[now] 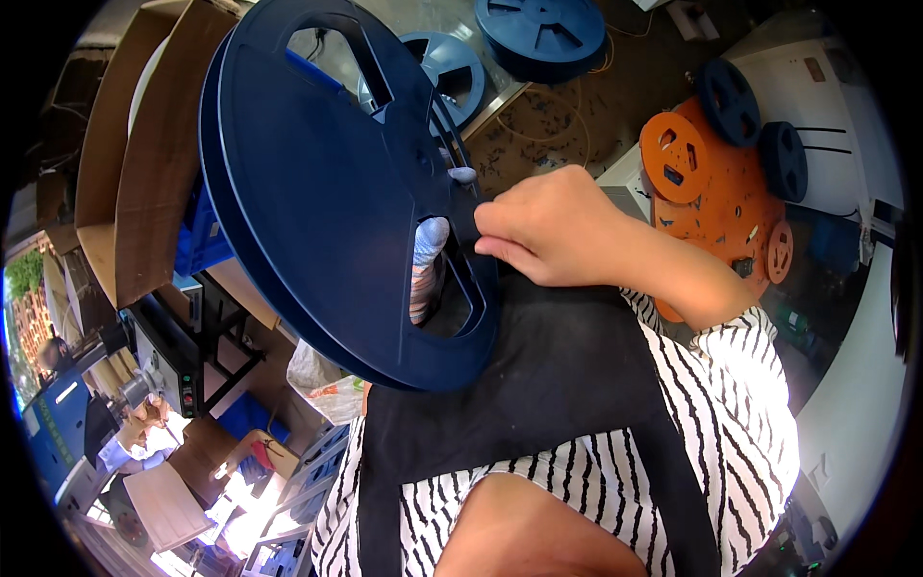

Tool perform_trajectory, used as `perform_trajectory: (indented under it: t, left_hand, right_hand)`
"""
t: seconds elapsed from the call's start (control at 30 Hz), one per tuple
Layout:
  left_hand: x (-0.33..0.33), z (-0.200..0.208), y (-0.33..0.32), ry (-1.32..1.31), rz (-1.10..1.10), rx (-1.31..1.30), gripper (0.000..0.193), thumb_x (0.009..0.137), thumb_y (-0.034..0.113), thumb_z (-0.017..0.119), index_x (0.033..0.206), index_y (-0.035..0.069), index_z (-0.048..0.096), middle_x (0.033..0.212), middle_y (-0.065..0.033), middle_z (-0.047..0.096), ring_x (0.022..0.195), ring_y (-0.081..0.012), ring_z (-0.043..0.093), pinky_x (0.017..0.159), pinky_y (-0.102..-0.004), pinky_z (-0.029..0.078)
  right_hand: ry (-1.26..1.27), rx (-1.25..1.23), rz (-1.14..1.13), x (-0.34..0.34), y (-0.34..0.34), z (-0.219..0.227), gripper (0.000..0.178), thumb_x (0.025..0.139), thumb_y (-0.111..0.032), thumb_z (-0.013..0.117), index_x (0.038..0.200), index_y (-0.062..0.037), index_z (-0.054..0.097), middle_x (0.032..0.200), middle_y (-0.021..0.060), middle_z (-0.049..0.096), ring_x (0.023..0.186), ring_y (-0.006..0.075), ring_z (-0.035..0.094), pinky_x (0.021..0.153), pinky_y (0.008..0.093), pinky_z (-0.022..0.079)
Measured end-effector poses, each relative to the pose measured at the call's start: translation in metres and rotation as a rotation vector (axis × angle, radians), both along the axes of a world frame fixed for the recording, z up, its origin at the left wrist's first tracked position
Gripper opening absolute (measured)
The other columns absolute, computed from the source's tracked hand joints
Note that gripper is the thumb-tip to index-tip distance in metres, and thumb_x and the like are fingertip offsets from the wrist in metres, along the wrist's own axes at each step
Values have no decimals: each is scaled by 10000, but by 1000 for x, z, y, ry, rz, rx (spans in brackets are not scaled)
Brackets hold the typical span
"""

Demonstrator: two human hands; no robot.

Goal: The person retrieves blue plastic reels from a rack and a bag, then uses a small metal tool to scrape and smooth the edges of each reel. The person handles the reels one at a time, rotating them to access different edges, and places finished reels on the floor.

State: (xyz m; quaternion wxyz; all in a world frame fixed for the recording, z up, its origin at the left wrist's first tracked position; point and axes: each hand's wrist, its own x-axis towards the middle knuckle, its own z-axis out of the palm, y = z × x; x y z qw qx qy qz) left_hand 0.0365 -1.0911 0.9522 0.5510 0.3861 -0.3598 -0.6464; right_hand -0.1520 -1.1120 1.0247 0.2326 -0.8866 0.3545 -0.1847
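Observation:
A large dark blue plastic reel [327,183] is held up at a tilt before my chest, its broad flange filling the upper middle. My left hand [429,264] is mostly hidden behind it. Through a slot shows one of its fingers, with a pale bluish covering and banded wrapping, and the hand grips the reel. Another pale-covered tip [462,175] pokes out by the far slot. Just right of the reel, my bare right hand [553,226] is closed, thumb against bent fingers. Whatever it pinches, if anything, is too small or hidden to make out.
Blue reels [543,34] lie beyond at the top. On the right, an orange surface [721,212] carries scattered bits beside an orange reel [673,157] and dark blue reels [728,101]. An open cardboard box [154,154] stands left, above a blue crate [204,236].

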Motion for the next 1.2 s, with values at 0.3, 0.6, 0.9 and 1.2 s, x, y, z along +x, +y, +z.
perform_trajectory:
  t: [0.3, 0.6, 0.9, 1.2]
  left_hand:
    - [4, -4, 3, 170, -52, 12, 827, 808, 504, 770, 1382, 5, 444, 1231, -217, 632, 1114, -317, 638, 980, -438, 528]
    - [1, -10, -1, 325, -60, 56, 845, 785, 551, 774, 1371, 30, 458, 1205, -179, 643, 1156, -301, 607, 1019, -444, 500]
    - [53, 16, -14, 1188, -426, 329, 914, 832, 513, 670, 1429, -88, 330, 1330, -330, 489, 1253, -454, 528, 1064, -550, 459]
    - [68, 23, -12, 1133, -572, 527, 916, 810, 544, 679, 1399, -81, 359, 1237, -308, 535, 1155, -460, 590, 937, -575, 545]
  right_hand:
    - [-18, 16, 11, -5, 12, 3, 222, 865, -271, 681, 754, -116, 566, 646, 44, 597, 625, 270, 644, 524, 397, 476]
    - [45, 146, 105, -4, 11, 8, 223, 866, -242, 684, 758, -99, 551, 656, 48, 584, 633, 267, 620, 538, 385, 443]
    - [-132, -219, -363, -34, -28, -2, 142, 871, -185, 698, 882, -74, 610, 756, 32, 597, 693, 205, 585, 608, 299, 437]
    - [115, -710, 11, -6, -52, -8, 93, 765, -133, 643, 825, -170, 582, 698, -37, 482, 682, 121, 533, 671, 283, 410]
